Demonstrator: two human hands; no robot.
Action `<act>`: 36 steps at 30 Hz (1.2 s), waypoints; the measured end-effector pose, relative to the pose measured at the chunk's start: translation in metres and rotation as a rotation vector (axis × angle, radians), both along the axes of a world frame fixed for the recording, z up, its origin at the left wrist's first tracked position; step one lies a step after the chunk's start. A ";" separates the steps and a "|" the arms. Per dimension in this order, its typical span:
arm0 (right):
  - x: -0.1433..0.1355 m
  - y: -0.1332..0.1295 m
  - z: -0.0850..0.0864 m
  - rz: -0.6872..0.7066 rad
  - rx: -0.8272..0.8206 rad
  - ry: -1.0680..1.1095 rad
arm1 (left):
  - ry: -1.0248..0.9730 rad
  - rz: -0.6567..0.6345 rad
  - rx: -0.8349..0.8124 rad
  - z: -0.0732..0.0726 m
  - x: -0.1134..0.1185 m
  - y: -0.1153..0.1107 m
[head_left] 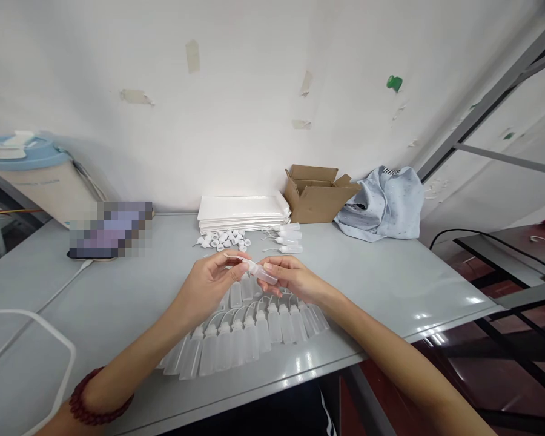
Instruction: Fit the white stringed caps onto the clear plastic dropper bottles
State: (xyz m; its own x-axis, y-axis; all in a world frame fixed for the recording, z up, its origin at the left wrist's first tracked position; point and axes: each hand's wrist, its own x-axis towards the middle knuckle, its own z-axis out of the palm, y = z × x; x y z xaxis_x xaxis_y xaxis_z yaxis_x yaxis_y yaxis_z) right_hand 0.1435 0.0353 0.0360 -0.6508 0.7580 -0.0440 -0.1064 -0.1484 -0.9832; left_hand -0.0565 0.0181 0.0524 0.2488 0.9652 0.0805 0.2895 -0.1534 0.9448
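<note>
Between my two hands is a small translucent plastic squeeze bottle [266, 277], tilted, its white cap toward the left. My right hand [290, 275] is closed around the bottle's body. With thumb and fingers, my left hand [213, 281] pinches the white cap [252, 266] and its thin spout tube. Just below my hands, rows of similar bottles [238, 339] lie side by side on the grey table [372, 284], thin tubes curving from their caps. Beyond my hands lie a heap of loose white caps [227, 239] and several capped bottles [290, 248].
A stack of white packets [240, 212] lies against the wall, beside an open cardboard box [320, 197] and a light blue cloth bundle [384, 206]. At left are a blurred-out phone [113, 230] with a white cable [54, 297] and a large blue-lidded container [40, 175].
</note>
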 end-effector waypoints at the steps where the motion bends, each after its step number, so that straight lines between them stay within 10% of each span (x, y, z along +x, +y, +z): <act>1: 0.000 0.000 0.000 -0.003 -0.002 -0.001 | -0.007 0.009 0.019 0.000 0.001 0.000; 17: -0.009 -0.009 -0.001 -0.225 0.097 -0.158 | 0.018 0.115 0.106 -0.005 0.006 -0.002; 27: -0.003 -0.006 0.005 -0.026 -0.315 0.088 | -0.030 -0.011 0.081 0.002 -0.001 -0.001; 36: -0.004 -0.006 0.002 -0.049 -0.191 0.012 | 0.115 -0.050 -0.026 0.005 -0.002 0.002</act>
State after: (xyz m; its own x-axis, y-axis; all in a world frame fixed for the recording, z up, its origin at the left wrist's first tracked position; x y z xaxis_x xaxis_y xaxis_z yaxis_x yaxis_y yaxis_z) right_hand 0.1400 0.0292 0.0383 -0.6145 0.7675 -0.1826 -0.1294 -0.3264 -0.9363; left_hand -0.0588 0.0203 0.0571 0.3031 0.9527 0.0234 0.3889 -0.1460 0.9096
